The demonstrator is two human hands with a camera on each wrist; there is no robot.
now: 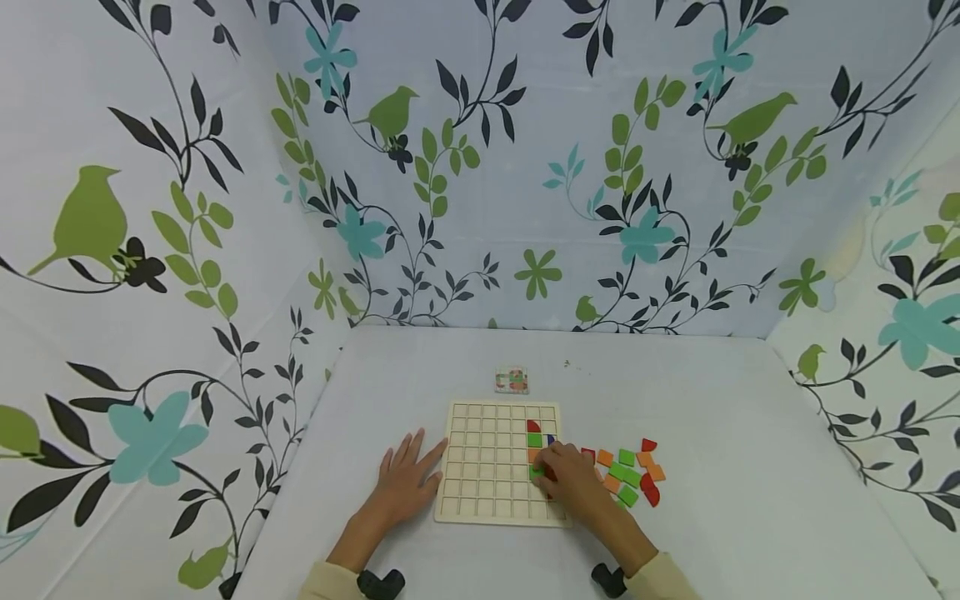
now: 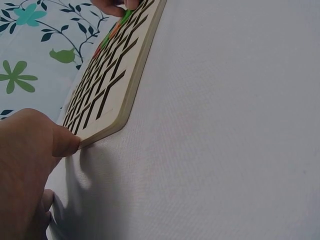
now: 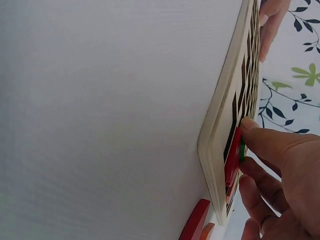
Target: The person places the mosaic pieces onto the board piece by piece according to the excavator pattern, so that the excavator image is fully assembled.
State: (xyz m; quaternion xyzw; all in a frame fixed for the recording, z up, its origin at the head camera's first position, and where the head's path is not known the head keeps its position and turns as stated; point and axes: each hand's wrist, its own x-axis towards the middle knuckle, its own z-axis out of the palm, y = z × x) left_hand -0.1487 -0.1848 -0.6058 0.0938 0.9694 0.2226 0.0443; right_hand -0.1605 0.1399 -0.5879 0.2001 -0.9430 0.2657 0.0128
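Note:
A pale wooden grid board point(image 1: 480, 522) lies flat on the white table. My left hand point(image 1: 405, 487) rests on the table with fingers spread, its thumb touching the board's left edge. Over the board's right side, my right hand point(image 1: 573, 479) pinches a small green tile point(image 3: 242, 151) between thumb and finger, at the grid. Beside that tile, a red piece point(image 3: 233, 157) lies on the board. Farther up the same column are an orange tile point(image 1: 533, 455), another green tile point(image 1: 534, 439) and a red rounded piece point(image 1: 533, 426). My right hand partly covers a blue piece point(image 1: 551, 438).
Loose pieces lie right of the board, among them green tiles point(image 1: 626, 457), orange tiles point(image 1: 656, 472) and red rounded pieces point(image 1: 649, 490). A small printed card point(image 1: 512, 380) lies beyond the board. Patterned cloth point(image 1: 450, 167) hangs behind the table and at both sides.

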